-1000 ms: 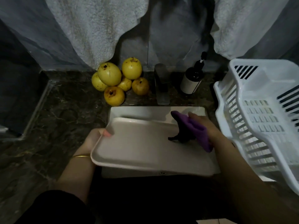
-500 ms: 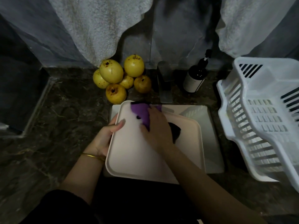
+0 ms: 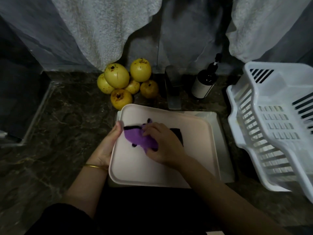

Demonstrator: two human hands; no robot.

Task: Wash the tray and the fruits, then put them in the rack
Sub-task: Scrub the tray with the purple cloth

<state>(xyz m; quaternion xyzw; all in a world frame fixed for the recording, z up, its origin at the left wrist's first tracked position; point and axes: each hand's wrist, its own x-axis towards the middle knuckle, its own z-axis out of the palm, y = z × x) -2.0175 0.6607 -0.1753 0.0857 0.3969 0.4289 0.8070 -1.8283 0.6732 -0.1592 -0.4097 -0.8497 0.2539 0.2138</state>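
- My dark sleeve (image 3: 59,221) is nearest, and a thin gold bangle (image 3: 94,166) sits on my left wrist.
- My left hand (image 3: 106,146) grips the left edge of the tray (image 3: 135,170). The thumb is hooked over the rim and the fingers are curled underneath, out of sight.
- The pale tray lies across the white sink (image 3: 225,150), covering most of it. Only the sink's right side and far corner show.
- My right hand (image 3: 162,145) is on the tray's upper left part. Its fingers are curled round a purple cloth (image 3: 137,138) with black trim, pressing it against the tray's surface.
- The dark marble table (image 3: 59,124) surrounds the sink.
- The white plastic rack (image 3: 271,116) stands on the table just to the right of the sink.
- Six yellow fruits (image 3: 118,78) are piled on the table against the wall, the nearest one just behind the tray's far left corner.
- A faucet (image 3: 173,89) stands behind the sink, with a dark pump bottle (image 3: 204,82) to its right.
- Pale towels (image 3: 101,31) hang against the wall.
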